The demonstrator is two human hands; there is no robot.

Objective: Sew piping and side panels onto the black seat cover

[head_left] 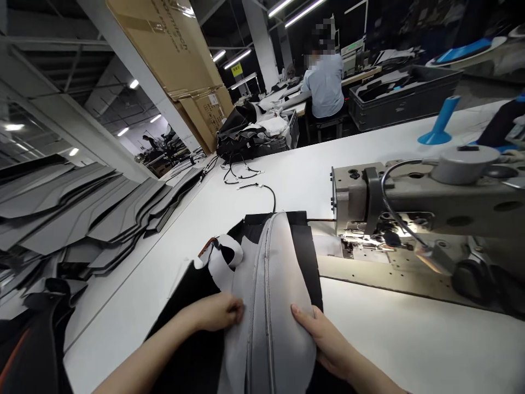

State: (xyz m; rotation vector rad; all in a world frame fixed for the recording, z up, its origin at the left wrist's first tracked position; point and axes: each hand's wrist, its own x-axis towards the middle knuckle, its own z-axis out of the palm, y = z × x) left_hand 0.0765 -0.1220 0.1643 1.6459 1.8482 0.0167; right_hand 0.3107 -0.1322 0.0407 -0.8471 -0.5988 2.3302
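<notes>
A grey sewn fabric panel [287, 273] with raised double seams running along its length lies in front of me, its underside and edges black. My right hand [324, 334] grips the panel's right edge, thumb on top and the other fingers hidden beneath. On the left side, my left hand [223, 312] is curled closed against the grey fabric; its fingertips are partly hidden. A looped light grey strip [223, 268] with a black and orange edge lies beyond my left hand. To the right of the panel stands a sewing machine [356, 191], its needle area lit.
Stacked grey panels [82, 213] fill the left side. Dark cords [250, 178] lie on the white table [303, 169]. A blue cone [441, 123] stands behind the machine. Farther back are a cardboard box [176, 49], a dark crate [402, 104] and a seated person [326, 85].
</notes>
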